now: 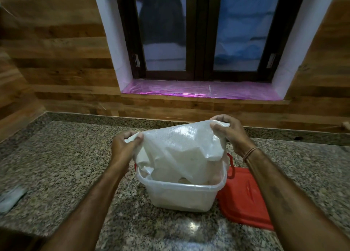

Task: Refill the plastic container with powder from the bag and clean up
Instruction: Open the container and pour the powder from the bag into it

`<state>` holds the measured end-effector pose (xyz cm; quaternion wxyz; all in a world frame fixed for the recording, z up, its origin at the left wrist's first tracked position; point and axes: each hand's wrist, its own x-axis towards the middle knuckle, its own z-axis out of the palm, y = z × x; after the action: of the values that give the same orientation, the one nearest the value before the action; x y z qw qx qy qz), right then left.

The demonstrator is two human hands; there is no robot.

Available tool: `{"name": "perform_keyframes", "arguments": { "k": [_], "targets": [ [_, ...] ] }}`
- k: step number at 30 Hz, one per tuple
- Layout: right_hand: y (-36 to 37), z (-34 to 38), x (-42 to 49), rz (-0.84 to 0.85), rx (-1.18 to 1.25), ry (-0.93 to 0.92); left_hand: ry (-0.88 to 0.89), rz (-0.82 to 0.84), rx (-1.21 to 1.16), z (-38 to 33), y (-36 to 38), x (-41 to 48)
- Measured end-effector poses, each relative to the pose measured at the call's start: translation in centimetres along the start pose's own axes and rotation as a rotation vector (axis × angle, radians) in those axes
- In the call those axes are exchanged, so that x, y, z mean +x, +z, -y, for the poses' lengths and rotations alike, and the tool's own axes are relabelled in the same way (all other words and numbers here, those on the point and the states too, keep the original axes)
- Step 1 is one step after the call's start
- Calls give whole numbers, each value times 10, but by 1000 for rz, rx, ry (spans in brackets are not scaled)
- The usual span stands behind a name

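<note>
A clear plastic container (180, 195) stands upright and uncovered on a speckled granite counter (66, 165), and it serves as the marker for everything else here. Directly above it hangs a translucent white bag (180, 152), stretched wide between two hands. The bag's lower folds drop inside the container's rim, against the far wall. White powder shows through the bag's crumpled middle and through the container's cloudy sides, though how full the container is cannot be told.

The left hand (123, 146) is above the container's left edge, with thumb and curled fingers pinching one upper corner of the bag. The right hand (230, 135) is above and slightly beyond the container's right edge, higher than the left, its thumb and fingers clenched on the other upper corner. A thin brown cord (251, 153) circles the right wrist.

A red handle (230, 165) sticks out from the container's right side, and a sliver of red shows at its left side too. A red lid (244, 199) lies flat on the counter just to the right of the container, with its near-left corner tucked against the base.

Well to the left of the container, at the picture's edge, lies a pale grey thing (11, 195) too blurred to name. Behind the container, past the counter's back edge, a wood-panelled wall holds a dark-framed window (198, 32) with a shiny pink sill (198, 92).
</note>
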<state>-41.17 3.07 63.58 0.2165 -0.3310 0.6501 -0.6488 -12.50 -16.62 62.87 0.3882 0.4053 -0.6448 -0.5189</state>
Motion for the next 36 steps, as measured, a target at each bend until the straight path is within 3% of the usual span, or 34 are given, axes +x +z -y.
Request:
{"name": "perform_keyframes", "arguments": {
  "k": [5, 8, 12, 16, 20, 23, 29, 36],
  "targets": [
    [4, 4, 1, -27, -120, -68, 331, 116, 558, -25, 13, 3],
    [11, 15, 3, -24, -91, -80, 451, 195, 698, -40, 45, -4],
    [17, 36, 5, 10, -54, -57, 506, 175, 643, -44, 74, -9],
    [1, 38, 5, 121, 291, 68, 415, 198, 376, -36, 61, 10],
    [-11, 16, -7, 329, 283, 115, 395, 357, 123, -34, 50, 15],
    [-11, 8, -14, 372, 261, 105, 377, 336, 112, -24, 50, 16],
    [1, 10, -19, 226, 299, 63, 347, 319, 136, -30, 52, 16],
    [20, 17, -18, 44, 302, 26, 534, 295, 344, -69, 86, 10]
  ]
}}
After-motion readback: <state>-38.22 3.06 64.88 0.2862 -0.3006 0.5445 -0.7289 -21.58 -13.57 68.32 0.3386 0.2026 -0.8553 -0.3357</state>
